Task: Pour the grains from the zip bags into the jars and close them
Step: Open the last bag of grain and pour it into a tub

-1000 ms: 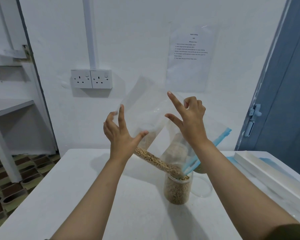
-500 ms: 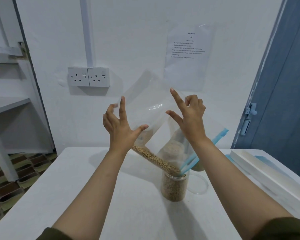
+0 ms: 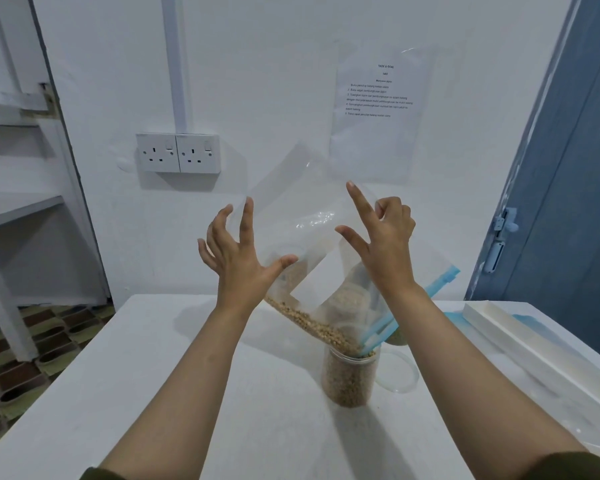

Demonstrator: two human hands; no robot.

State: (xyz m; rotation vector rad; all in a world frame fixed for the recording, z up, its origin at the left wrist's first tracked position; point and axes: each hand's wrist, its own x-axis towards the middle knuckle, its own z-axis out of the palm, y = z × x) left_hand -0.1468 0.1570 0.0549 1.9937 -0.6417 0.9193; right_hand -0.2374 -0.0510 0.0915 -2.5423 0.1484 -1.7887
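A clear zip bag is held tilted above the white table, its blue zip mouth lowered into an open clear jar. Tan grains lie along the bag's lower edge and run down into the jar, which is nearly full. My left hand grips the bag's lower left side, thumb in front and fingers spread behind. My right hand holds the bag's right side, index finger and thumb stretched out, other fingers curled.
The jar's clear lid lies flat just right of it. Behind, seen through the bag, stands another jar with pale contents. A long white box lies along the table's right side. A wall with sockets is behind.
Both hands keep the bag tilted over the jar in nearly the same pose. The view has drifted slightly.
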